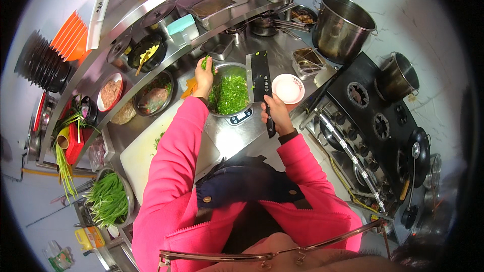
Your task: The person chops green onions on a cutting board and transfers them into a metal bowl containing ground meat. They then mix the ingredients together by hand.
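My left hand (204,78) is curled around some chopped greens (205,62), at the left rim of a metal bowl (242,67). Finely chopped greens (231,92) fill much of that bowl, which stands on a digital kitchen scale (241,117). My right hand (279,114) grips the handle of a black-bladed Chinese cleaver (259,75). Its blade points away from me over the bowl's right side, with green bits stuck near the tip. Beside the cleaver sits a patterned bowl (289,87) with white contents. Left of the scale lies a white cutting board (145,147) with green scraps, partly hidden by my left sleeve.
A gas stove (372,121) with a tall pot (397,75) stands to the right, a stockpot (342,26) behind. Over the counter's back runs a metal shelf (177,54) holding containers. Uncut green stalks (107,198) fill a bowl at lower left. Minced meat (110,93) sits far left.
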Demonstrator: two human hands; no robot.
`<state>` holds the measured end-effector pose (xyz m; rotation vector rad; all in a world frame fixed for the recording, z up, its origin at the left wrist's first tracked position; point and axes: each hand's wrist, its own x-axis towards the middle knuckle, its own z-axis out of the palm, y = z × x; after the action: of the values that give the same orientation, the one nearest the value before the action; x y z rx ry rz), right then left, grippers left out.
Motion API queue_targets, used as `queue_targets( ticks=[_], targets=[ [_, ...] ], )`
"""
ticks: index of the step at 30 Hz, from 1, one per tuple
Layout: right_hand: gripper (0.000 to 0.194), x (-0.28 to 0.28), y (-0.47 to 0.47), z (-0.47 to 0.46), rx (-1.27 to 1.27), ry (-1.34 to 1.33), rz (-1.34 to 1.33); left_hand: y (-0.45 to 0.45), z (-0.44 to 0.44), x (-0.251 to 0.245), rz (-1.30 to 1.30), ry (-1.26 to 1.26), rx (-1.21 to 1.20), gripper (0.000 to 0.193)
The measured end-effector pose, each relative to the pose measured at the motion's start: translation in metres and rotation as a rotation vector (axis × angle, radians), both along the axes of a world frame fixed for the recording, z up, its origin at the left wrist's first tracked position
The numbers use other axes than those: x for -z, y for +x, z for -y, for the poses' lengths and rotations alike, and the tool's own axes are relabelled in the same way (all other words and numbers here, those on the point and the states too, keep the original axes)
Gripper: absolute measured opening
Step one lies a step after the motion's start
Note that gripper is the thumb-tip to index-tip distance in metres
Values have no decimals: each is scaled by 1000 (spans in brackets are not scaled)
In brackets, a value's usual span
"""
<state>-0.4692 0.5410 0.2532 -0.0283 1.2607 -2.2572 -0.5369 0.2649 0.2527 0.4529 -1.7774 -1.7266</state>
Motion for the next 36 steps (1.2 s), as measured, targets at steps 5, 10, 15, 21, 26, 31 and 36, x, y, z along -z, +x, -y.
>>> queue_targets(
  ticks=[5,10,15,21,26,31,36],
  targets=[
    [13,3,0,-1,-12,-3,10,-3,3,5,-37,30,69,24],
    [14,5,2,-4,-21,64,-49,-6,6,11,-17,-15,66,24],
    [14,9,6,-12,-34,67,-25,-9,12,20,33,-362,-39,30],
    [15,13,10,-20,-71,101,-25,-11,15,23,137,-529,-65,32],
    [14,9,11,-27,-50,93,7,-9,7,13,187,-583,-18,31],
    [15,6,12,-35,-63,92,-3,-7,0,10,142,-604,-42,29],
    [14,9,11,-40,-84,89,14,-12,4,23,181,-700,-45,26]
  ],
)
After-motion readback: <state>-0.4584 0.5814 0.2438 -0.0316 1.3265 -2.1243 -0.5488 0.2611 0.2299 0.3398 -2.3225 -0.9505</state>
